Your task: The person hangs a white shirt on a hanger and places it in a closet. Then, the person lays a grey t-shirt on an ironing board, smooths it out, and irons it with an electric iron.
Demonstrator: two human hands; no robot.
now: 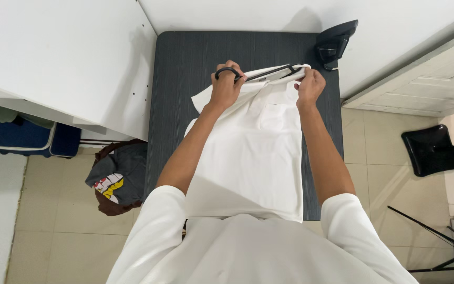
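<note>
A: Gripping is seen at both hands. The left hand is closed around the hook end of a black hanger, together with a fold of the white shirt. Confirmed?

B: Confirmed. The right hand is pinched shut on the shirt's upper edge at the hanger's other end, fingers curled in. The hanger is held roughly level between the two hands, mostly tucked into the shirt's neck.

A: Shirt location?

B: It is spread down the dark grey table, from the hands at 12 o'clock to the near table edge at 6 o'clock. It is flanked by both forearms. The lower hem is lying at the table's front edge.

A: Surroundings?

B: A black iron is stood at the table's far right corner, at 1 o'clock from the right hand, near but not touching. A white board is placed at 10 o'clock. A dark bag with a grey garment is seen on the tiled floor at 8 o'clock. A black stand base is at 3 o'clock, well apart, with tripod legs at 4 o'clock.
</note>
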